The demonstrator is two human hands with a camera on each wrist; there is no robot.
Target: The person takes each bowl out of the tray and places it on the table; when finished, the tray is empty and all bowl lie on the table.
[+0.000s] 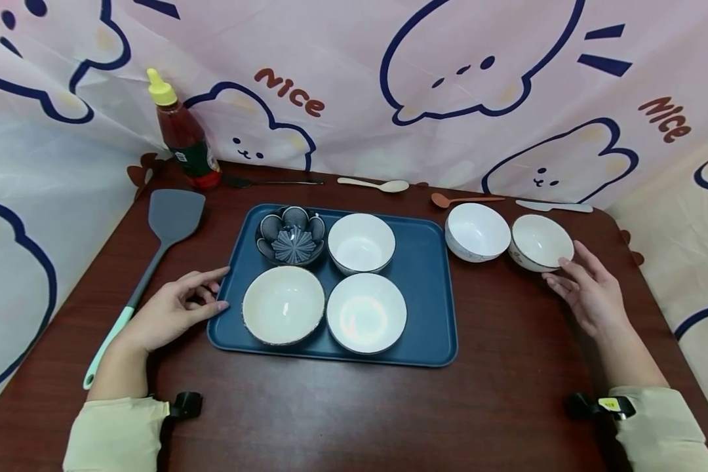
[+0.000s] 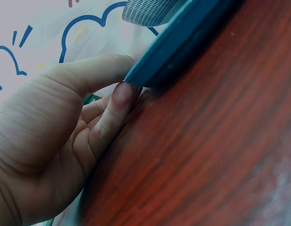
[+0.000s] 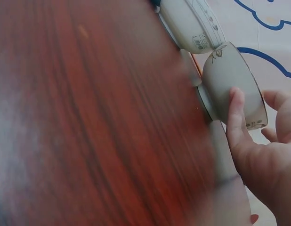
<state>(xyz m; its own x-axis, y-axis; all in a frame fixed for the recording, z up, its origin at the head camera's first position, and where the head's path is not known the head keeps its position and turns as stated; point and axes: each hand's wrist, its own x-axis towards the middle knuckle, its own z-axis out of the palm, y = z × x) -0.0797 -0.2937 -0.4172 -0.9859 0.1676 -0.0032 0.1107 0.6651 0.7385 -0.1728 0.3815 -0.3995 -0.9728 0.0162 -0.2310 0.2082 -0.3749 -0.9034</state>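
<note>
My left hand (image 1: 174, 308) is at the left edge of a blue tray (image 1: 431, 295); its thumb and a finger pinch the rim, as the left wrist view shows. On the tray stand a dark flower-shaped bowl (image 1: 292, 239), a white bowl (image 1: 362, 242) behind, a cream bowl (image 1: 283, 305) and another white bowl (image 1: 367, 313) in front. To the right, my right hand (image 1: 592, 292) holds a small patterned bowl (image 1: 541, 241) by its right side, thumb on the near wall and fingers at the rim. That bowl touches a white bowl (image 1: 478, 231) beside the tray.
A grey spatula (image 1: 174, 216) with a mint handle lies left. A red sauce bottle (image 1: 185, 141) stands at the back left. Along the back edge lie a dark fork (image 1: 271, 183), a cream spoon (image 1: 389, 186), a brown spoon (image 1: 442, 200) and a pale knife (image 1: 554, 206).
</note>
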